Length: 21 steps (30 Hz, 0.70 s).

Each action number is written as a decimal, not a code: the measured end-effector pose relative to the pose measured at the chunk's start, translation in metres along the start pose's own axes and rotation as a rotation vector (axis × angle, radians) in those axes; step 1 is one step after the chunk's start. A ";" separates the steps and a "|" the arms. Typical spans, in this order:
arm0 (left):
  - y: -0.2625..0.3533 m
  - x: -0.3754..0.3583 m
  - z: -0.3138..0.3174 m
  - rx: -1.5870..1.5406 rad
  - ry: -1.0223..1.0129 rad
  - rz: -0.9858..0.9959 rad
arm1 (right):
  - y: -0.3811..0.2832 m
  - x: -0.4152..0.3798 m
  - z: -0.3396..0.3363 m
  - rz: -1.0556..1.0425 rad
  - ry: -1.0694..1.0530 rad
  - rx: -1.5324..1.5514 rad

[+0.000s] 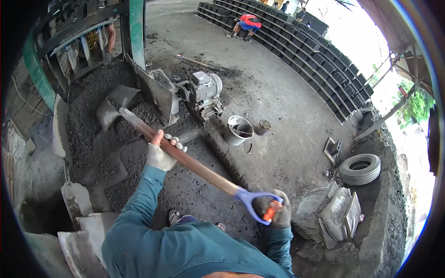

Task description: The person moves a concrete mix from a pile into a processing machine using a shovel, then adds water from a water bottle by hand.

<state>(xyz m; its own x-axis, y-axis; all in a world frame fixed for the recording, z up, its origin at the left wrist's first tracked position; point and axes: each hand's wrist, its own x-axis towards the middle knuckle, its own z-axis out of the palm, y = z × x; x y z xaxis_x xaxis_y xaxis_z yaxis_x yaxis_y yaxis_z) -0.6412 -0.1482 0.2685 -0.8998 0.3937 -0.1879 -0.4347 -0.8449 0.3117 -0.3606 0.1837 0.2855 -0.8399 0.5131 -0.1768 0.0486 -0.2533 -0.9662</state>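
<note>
A shovel (199, 167) slants across the view, its wooden shaft running from upper left to lower right. My left hand (162, 155), in a pale fingertip-less glove, is closed around the shaft partway up. My right hand (281, 214), also gloved, grips the orange bar of the blue D-shaped handle. At the far end, the metal blade (124, 97) lies over a heap of dark, damp, gravelly mix (85, 125). Part of the blade is coated with grey material.
An electric motor (206, 89) stands beside a metal side plate (157, 95). To its right are a bucket (238, 131) and a can (263, 127). A tire (359, 169) and sacks (320, 211) lie at right. A person (248, 25) bends near stacked blocks; another person's arm (111, 39) reaches down at left.
</note>
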 end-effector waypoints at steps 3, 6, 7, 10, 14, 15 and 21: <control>-0.041 -0.003 -0.019 -0.116 -0.097 0.005 | 0.046 -0.003 -0.134 0.033 0.211 0.009; -0.109 -0.020 -0.028 -0.156 -0.198 -0.160 | 0.085 -0.017 -0.280 -0.088 0.217 -0.471; -0.127 -0.026 -0.028 -0.184 -0.209 -0.215 | 0.072 -0.032 -0.282 -0.037 0.285 -0.373; -0.168 -0.050 -0.030 -0.228 -0.180 -0.325 | 0.038 -0.079 -0.295 0.108 0.407 -0.184; -0.190 -0.065 -0.029 -0.227 -0.096 -0.387 | 0.006 -0.119 -0.307 0.237 0.398 -0.161; -0.188 -0.066 -0.026 -0.220 -0.086 -0.379 | -0.003 -0.122 -0.305 0.254 0.383 -0.165; -0.153 -0.042 -0.023 -0.184 -0.060 -0.308 | -0.052 -0.100 -0.246 0.243 0.277 -0.200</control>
<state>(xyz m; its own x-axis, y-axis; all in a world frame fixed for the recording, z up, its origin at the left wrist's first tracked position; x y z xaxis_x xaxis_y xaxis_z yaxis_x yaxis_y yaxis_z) -0.5364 -0.0434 0.2072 -0.7309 0.6554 -0.1904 -0.6765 -0.7326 0.0750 -0.1460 0.3476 0.3074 -0.6153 0.6660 -0.4217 0.3544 -0.2440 -0.9027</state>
